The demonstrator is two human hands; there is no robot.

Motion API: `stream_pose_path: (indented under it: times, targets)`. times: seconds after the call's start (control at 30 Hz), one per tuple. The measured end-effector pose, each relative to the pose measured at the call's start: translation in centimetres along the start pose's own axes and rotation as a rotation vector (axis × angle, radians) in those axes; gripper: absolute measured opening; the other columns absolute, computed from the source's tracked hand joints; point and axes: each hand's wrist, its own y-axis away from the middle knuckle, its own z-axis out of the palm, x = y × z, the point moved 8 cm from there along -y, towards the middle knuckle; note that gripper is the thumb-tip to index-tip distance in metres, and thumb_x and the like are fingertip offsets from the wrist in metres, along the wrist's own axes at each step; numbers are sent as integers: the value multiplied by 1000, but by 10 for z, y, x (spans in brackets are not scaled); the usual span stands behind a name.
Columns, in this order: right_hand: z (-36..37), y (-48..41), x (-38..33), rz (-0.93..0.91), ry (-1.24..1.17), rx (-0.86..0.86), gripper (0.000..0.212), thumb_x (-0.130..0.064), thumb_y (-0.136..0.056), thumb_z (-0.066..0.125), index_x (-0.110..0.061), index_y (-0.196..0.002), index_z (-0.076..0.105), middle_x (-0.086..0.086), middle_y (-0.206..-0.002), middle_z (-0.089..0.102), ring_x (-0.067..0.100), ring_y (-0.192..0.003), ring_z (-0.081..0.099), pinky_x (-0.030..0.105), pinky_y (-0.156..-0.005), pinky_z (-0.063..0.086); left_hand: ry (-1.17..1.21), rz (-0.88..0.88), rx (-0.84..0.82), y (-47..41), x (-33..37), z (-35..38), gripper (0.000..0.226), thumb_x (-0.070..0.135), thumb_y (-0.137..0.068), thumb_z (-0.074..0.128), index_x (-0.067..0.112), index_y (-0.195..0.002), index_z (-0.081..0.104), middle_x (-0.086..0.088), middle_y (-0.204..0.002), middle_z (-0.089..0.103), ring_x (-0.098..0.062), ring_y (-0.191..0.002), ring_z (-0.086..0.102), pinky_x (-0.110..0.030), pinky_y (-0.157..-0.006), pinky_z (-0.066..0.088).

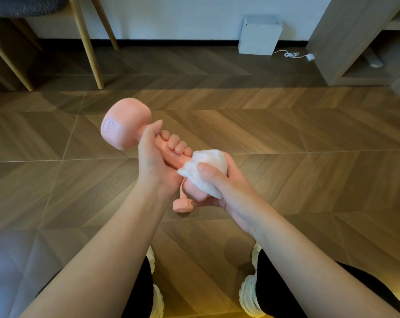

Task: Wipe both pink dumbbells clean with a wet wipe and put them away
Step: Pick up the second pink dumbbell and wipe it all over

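View from the person's head, looking down past two bare forearms at a wood-patterned floor (286, 134). At the far left, pale wooden legs (86, 42) of a piece of furniture stood on the floor near the wall.

Left of centre, a pink dumbbell (125, 123) was held in the air above the floor, tilted so that one blocky head pointed up and to the left, away from the person. The left hand (155, 157) was wrapped around the handle, fingers curled over the top and thumb lying up toward the raised head.

Just to the right, a bunched white wet wipe (203, 171) covered the lower head of the dumbbell, the end nearer the person. The right hand (226, 180) was clamped around the wipe, with the thumb pressed on top and the fingers cupped beneath, so the wipe lay between the palm and the dumbbell. The two hands were touching.

Directly below the hands, a pink rounded end (181, 206) showed. Most of it was hidden, so what it belonged to could not be told.

Further right, against the far wall, stood a white box (259, 35) with a white cable (293, 55) lying on the floor beside it. At the far right was a wooden shelf unit (345, 42). Along the bottom edge, white shoes (249, 292) and dark trouser legs were visible between the forearms.
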Motion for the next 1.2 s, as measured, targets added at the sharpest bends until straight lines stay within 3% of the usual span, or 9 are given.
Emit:
stream_pose_path:
  times: [0.13, 0.3, 0.57, 0.73, 0.8, 0.9, 1.0, 1.13, 1.2]
  targets:
    - [-8, 0, -13, -165, 93, 64, 33, -46, -87, 60, -32, -116, 56, 2, -118, 65, 19, -109, 64, 55, -96, 51, 61, -52, 47, -6, -4, -3, 32, 20, -89, 58, 17, -63, 40, 3, -54, 40, -12, -46, 39, -23, -53, 39]
    - [-5, 0, 6, 6, 49, -55, 64, -45, -75, 70, -35, -135, 48, 1, -130, 60, 20, -112, 65, 51, -87, 58, 130, -29, 136, -9, -5, -22, 33, 19, -89, 48, 20, -61, 30, 8, -48, 25, -10, -40, 25, -21, -45, 26]
    - [1, -1, 8, 69, -100, -66, 57, -36, -75, 71, -25, -128, 54, 11, -125, 65, 29, -104, 68, 57, -87, 56, 84, 11, 88, -7, 0, -14, 30, 19, -89, 51, 18, -64, 35, 5, -52, 33, -11, -43, 33, -23, -48, 34]
    - [-5, -1, -4, -95, 84, 23, 58, -32, -68, 76, -27, -123, 56, -6, -120, 62, 4, -94, 68, 24, -69, 57, 157, 12, 194, -6, -3, -24, 33, 20, -90, 50, 19, -63, 33, 7, -49, 31, -10, -39, 31, -20, -47, 31]
    - [-3, -1, -3, -100, 78, 65, 53, -40, -71, 71, -25, -120, 57, -2, -118, 64, 3, -87, 69, 28, -62, 59, 142, 13, 180, -6, -4, -23, 33, 19, -90, 49, 19, -62, 32, 6, -49, 28, -11, -40, 28, -19, -45, 30]
    - [-5, -4, -1, -62, 108, 69, 50, -50, -76, 65, -28, -120, 57, -1, -121, 65, 18, -104, 68, 52, -86, 58, 120, 23, 166, -6, -3, -21, 32, 17, -89, 49, 19, -62, 32, 6, -49, 27, -12, -42, 28, -21, -46, 30]
    - [-2, -4, 0, -17, 79, -67, 58, -43, -74, 73, -35, -127, 54, -2, -129, 59, 19, -114, 63, 52, -92, 55, 123, 32, 175, -6, 0, -23, 32, 18, -90, 47, 19, -64, 29, 6, -50, 25, -11, -42, 25, -22, -47, 27]
    - [3, -1, -4, -45, 46, -87, 61, -26, -71, 80, -31, -125, 52, -2, -123, 58, 3, -92, 69, 22, -64, 57, 123, 41, 194, -6, 1, -26, 32, 19, -90, 46, 19, -64, 28, 6, -49, 26, -11, -42, 26, -23, -50, 27]
    - [2, -3, -5, -74, 72, 2, 53, -28, -75, 81, -27, -121, 54, 1, -116, 63, 6, -85, 72, 25, -60, 58, 120, 30, 199, -6, -2, -26, 31, 19, -90, 46, 19, -64, 29, 6, -50, 25, -12, -42, 26, -23, -48, 28]
